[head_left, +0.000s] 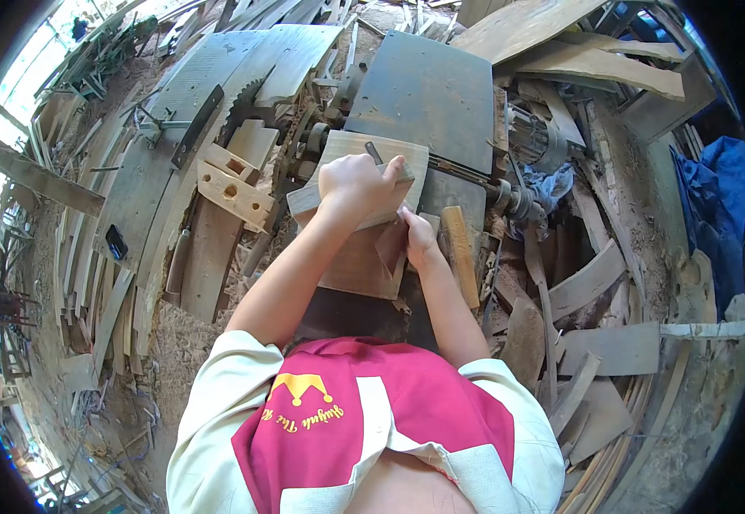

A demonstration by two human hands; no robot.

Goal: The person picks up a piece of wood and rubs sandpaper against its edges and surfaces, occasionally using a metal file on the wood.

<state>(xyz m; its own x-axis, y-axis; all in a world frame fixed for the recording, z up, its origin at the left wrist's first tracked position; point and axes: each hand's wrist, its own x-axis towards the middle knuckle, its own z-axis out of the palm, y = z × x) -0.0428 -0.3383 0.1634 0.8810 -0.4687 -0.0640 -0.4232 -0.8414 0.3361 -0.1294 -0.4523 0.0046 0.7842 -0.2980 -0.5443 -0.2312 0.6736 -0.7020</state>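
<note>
My left hand is closed over a wooden block, thumb pointing away from me. A short dark bar sticks up beside its knuckles. Nearer to me, my right hand is closed at the edge of a reddish-brown wedge-like piece, its fingers partly hidden. Beneath both hands lies a broad pale board, on the machine in front of me. Just right of my right hand rests a light wooden bar.
A toothed circular saw blade rises from the table at left. Close by lies a wooden block with holes. A flat metal machine table stands ahead, with a motor to its right. A phone lies at left. Wood offcuts are heaped at right.
</note>
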